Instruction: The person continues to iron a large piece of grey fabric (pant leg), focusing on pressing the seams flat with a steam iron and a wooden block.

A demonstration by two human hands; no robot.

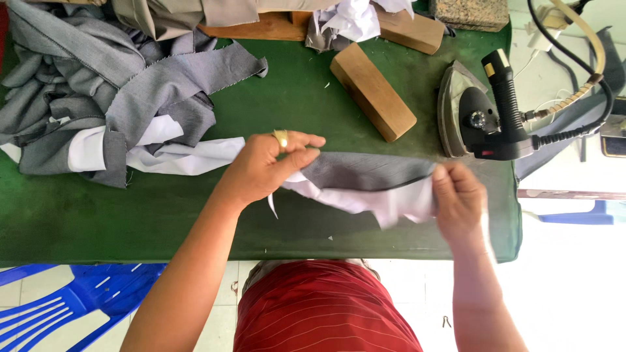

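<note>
Both hands, left hand [264,166] and right hand [458,199], pinching grey-and-white fabric strip [365,182] over green table [78,215].

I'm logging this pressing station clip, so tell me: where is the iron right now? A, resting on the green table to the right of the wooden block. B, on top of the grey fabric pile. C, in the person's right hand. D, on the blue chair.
A: the iron sits on the green table, right of the wooden block, and neither hand touches it.

Matt grey woven cloth strip [365,173], white lining [398,203], smooth wooden block [372,91]
</note>
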